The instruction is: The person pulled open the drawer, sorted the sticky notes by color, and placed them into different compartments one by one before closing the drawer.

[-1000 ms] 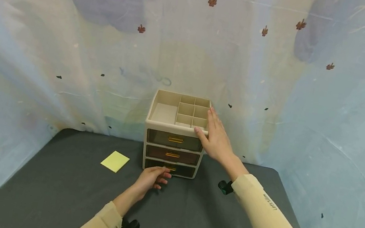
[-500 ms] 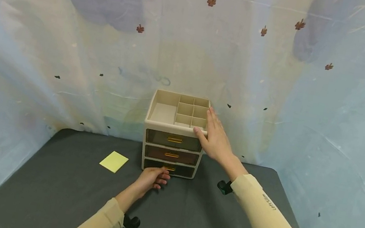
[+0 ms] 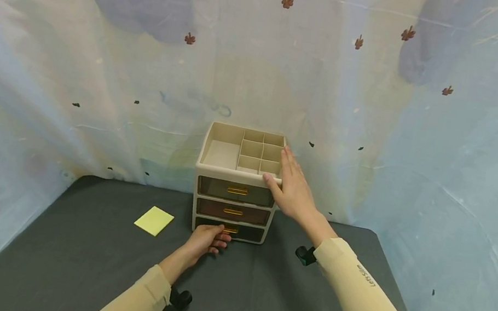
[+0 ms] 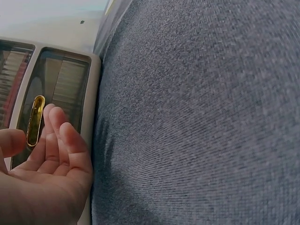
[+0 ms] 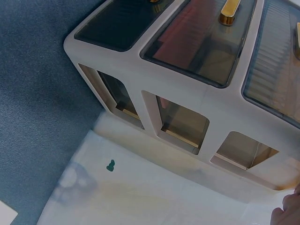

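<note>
A cream drawer organizer [image 3: 237, 177] stands upright at the back of the dark table, with a divided open top and three tinted drawers with gold handles. My left hand [image 3: 206, 240] is at the bottom drawer. In the left wrist view its thumb and fingers [image 4: 70, 140] lie on either side of the gold handle [image 4: 35, 121], and whether they touch it I cannot tell. The drawers look closed. My right hand [image 3: 295, 191] rests on the organizer's upper right edge, fingers extended along the side and thumb at the front. Only its fingertips show in the right wrist view.
A yellow sticky-note pad [image 3: 154, 221] lies left of the organizer. Patterned cloth [image 3: 245, 66] hangs behind and at both sides. The dark table cover [image 3: 234, 297] spreads in front. Openings [image 5: 180, 124] pierce the organizer's side in the right wrist view.
My left hand has shifted slightly upward at the bottom drawer's handle. The right hand stays on the organizer's edge. The whole head view has drifted slightly.
</note>
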A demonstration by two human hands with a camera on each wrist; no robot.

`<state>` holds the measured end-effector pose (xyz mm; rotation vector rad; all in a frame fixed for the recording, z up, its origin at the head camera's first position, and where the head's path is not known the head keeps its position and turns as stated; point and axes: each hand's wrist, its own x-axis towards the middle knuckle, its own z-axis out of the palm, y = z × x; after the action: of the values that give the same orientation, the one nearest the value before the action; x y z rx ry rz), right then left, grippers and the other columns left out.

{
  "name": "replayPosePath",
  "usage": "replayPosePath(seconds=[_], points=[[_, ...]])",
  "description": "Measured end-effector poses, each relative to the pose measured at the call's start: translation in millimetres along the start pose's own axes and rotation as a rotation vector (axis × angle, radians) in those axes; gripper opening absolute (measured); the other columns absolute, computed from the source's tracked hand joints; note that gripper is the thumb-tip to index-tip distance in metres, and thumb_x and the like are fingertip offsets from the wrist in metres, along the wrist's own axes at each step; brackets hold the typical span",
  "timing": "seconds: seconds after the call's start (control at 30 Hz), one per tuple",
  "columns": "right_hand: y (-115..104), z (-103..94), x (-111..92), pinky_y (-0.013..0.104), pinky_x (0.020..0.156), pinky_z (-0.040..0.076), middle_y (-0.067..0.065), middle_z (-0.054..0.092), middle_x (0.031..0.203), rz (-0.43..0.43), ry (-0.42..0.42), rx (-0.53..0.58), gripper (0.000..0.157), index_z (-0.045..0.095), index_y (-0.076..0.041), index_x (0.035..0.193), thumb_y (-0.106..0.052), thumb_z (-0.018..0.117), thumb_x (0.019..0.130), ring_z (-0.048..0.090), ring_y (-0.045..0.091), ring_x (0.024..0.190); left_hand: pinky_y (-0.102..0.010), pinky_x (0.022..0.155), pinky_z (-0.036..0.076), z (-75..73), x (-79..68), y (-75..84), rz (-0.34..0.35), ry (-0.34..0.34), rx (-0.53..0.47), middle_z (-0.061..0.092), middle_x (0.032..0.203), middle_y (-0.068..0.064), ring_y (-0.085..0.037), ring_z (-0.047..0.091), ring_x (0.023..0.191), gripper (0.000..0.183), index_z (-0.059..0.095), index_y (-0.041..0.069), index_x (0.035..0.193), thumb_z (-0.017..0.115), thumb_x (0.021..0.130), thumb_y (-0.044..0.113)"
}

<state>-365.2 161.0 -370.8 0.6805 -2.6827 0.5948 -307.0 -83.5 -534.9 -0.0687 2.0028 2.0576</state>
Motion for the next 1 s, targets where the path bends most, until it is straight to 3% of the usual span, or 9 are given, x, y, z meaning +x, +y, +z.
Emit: replayPosePath(seconds=[0.23,0.5,1.0], points=[[-1,-0.1,-1,0.046,0.130,0.011,0.006,-0.003,0.175,0.005,-0.005,0.006,0.087,0.001,-0.007,0.168,-0.061,0.034,0.109,0.006,0.027,0.161,-0.025,0.064,0.052,0.9,-2.0,0.8,0.009,0.005,0.020,0.075,0.100,-0.009,-0.011,0.067,0.077,0.045,0.061,-0.010,0.132,0.050,0.112,0.029],[-2,-0.1,-1,0.048,0.129,0.011,0.007,-0.002,0.175,-0.006,0.002,0.007,0.087,0.002,-0.006,0.167,-0.062,0.034,0.109,0.006,0.028,0.161,-0.026,0.064,0.052,0.4,-4.4,2.5,0.036,-0.003,0.056,0.074,0.098,-0.010,-0.011,0.066,0.076,0.046,0.065,-0.011,0.124,0.048,0.113,0.029],[-3,-2.5,-1,0.046,0.130,0.010,0.008,-0.002,0.175,-0.001,-0.004,0.016,0.085,0.003,-0.005,0.167,-0.057,0.037,0.110,0.006,0.028,0.161,-0.025,0.061,0.052,-1.0,-15.5,3.2,0.014,-0.022,0.125,0.075,0.092,-0.009,-0.010,0.066,0.073,0.045,0.069,-0.011,0.120,0.050,0.112,0.029]])
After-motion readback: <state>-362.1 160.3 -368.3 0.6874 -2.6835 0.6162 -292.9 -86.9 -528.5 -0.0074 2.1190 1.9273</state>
